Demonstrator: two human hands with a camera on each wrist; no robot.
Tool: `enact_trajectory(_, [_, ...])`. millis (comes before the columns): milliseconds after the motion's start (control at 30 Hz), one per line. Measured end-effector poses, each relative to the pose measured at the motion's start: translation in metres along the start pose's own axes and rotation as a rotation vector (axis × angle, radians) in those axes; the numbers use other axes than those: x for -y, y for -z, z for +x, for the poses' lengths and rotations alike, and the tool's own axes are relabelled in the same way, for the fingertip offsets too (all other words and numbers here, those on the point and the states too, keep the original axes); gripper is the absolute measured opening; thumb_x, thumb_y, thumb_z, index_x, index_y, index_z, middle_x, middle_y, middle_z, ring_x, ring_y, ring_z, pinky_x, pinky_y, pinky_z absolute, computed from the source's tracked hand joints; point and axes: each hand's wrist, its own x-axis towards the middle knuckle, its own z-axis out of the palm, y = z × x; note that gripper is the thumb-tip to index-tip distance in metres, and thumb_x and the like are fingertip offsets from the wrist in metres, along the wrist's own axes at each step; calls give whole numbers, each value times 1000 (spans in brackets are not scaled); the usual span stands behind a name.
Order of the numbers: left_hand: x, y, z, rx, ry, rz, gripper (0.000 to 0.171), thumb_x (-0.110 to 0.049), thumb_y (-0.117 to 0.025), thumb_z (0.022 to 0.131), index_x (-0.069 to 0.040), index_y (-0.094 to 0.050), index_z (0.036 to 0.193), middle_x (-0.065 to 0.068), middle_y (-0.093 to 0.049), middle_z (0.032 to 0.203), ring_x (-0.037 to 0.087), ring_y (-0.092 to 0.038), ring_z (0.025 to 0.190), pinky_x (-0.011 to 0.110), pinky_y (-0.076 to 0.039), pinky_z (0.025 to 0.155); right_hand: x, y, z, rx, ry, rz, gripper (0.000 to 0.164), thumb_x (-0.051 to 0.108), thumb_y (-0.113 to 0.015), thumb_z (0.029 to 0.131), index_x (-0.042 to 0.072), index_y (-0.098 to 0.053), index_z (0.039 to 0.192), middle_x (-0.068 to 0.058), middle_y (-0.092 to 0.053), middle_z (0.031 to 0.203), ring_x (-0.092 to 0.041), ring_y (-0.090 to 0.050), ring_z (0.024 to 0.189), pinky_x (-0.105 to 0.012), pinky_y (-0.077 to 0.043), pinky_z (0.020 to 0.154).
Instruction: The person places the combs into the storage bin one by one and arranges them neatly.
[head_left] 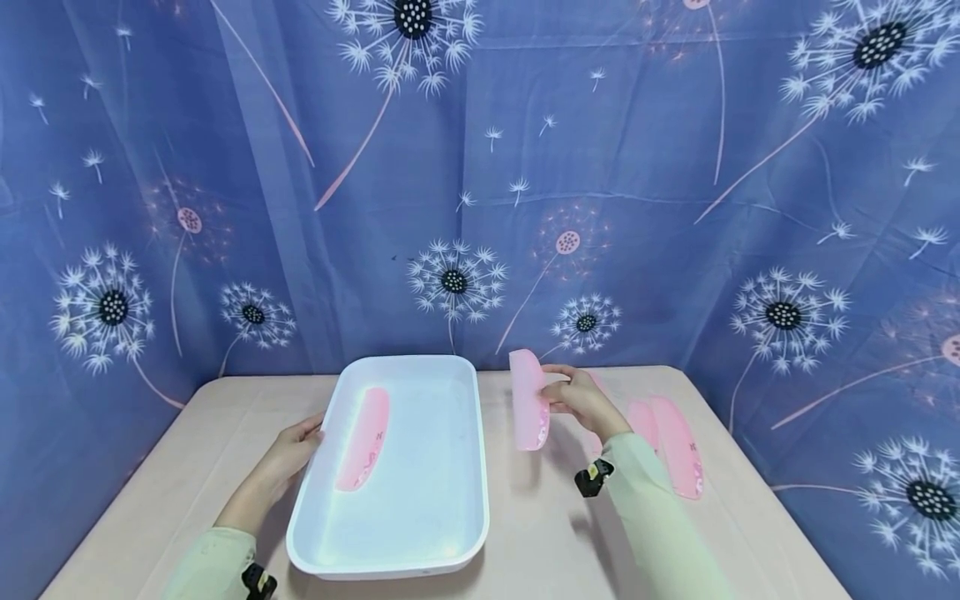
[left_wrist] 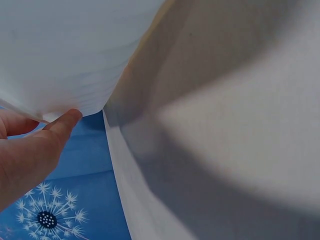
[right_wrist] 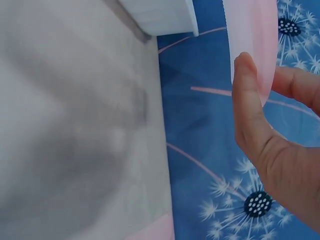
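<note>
My right hand [head_left: 587, 402] pinches a pink comb [head_left: 528, 408] between thumb and fingers. It is raised above the table, just right of the white tray [head_left: 482, 475]. In the right wrist view, the comb [right_wrist: 254, 40] shows its fine-toothed edge beside the thumb. Another pink comb [head_left: 367, 437], with a small printed pattern, lies inside the tray toward its left side. On the tray's left wall, my left hand [head_left: 288, 454] grips the rim; the left wrist view has its fingers [left_wrist: 70, 120] against the tray's outer side [left_wrist: 65, 60].
Several more pink combs [head_left: 678, 450] lie on the table at the right, partly hidden by my right hand and sleeve. A pale cloth covers the table [head_left: 517, 542]. Behind it hangs a blue curtain [head_left: 360, 275] with dandelion prints, which also runs along both sides.
</note>
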Motion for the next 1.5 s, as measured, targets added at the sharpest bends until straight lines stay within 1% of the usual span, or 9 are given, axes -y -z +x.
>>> enact_trajectory(200, [1,0,0,-5,-1,-5,50,-9,-33,103,6,-20,149,31,-24,150,46,-25,138,52,-28,112,11,-10,0,32,18,32,59,-9,-59,85,-8,-37,139,-17,-63,98,-15,-65,71,-27,-59,67])
enact_trajectory(300, [1,0,0,-11,3,-11,50,-9,-33,103,6,-21,149,31,-26,150,45,-26,138,51,-30,111,16,-15,0,42,15,39,59,-9,-59,86,-7,-37,140,-18,-63,99,-15,-65,71,-28,-59,68])
enact_trajectory(500, [2,-1,0,-6,-9,-26,49,-8,-33,103,7,-20,149,32,-27,149,46,-30,136,50,-34,110,24,-28,3,42,4,20,59,-7,-60,85,-6,-38,140,-22,-63,103,-17,-65,74,-31,-59,73])
enact_trajectory(700, [1,-1,1,-9,-19,-16,49,-8,-32,104,8,-20,148,32,-26,149,46,-28,137,51,-32,111,33,-42,7,39,6,-6,60,-8,-60,84,-4,-40,140,-24,-61,107,-20,-66,79,-34,-59,78])
enact_trajectory(833, [0,-1,1,-13,-8,-14,49,-7,-32,103,8,-21,148,32,-28,149,46,-30,136,50,-33,110,39,-51,9,51,19,-8,59,-8,-60,84,-3,-40,140,-27,-59,113,-21,-66,83,-37,-58,81])
enact_trajectory(933, [1,-1,0,-11,-1,-17,49,-8,-32,103,8,-21,148,31,-28,149,45,-31,136,50,-34,110,44,-57,10,60,30,-5,59,-8,-60,85,-4,-40,140,-27,-60,113,-21,-65,83,-38,-58,82])
enact_trajectory(1067, [1,-1,1,-10,-6,-17,49,-8,-33,104,8,-21,148,31,-28,149,45,-30,136,49,-33,110,50,-69,12,50,29,5,58,-8,-61,84,-3,-42,139,-25,-61,110,-22,-65,84,-38,-58,82])
enact_trajectory(1300, [-1,0,0,-12,-6,-21,49,-7,-33,104,8,-21,148,31,-27,149,45,-30,136,50,-32,111,57,-92,18,48,24,23,59,-10,-63,82,-1,-45,138,-25,-60,110,-22,-65,84,-38,-58,81])
enact_trajectory(1500, [1,0,1,-10,7,-14,49,-7,-33,104,7,-20,149,31,-26,150,45,-29,137,50,-31,111,61,-112,21,50,15,43,59,-9,-63,82,1,-46,138,-23,-62,107,-21,-65,80,-37,-59,79])
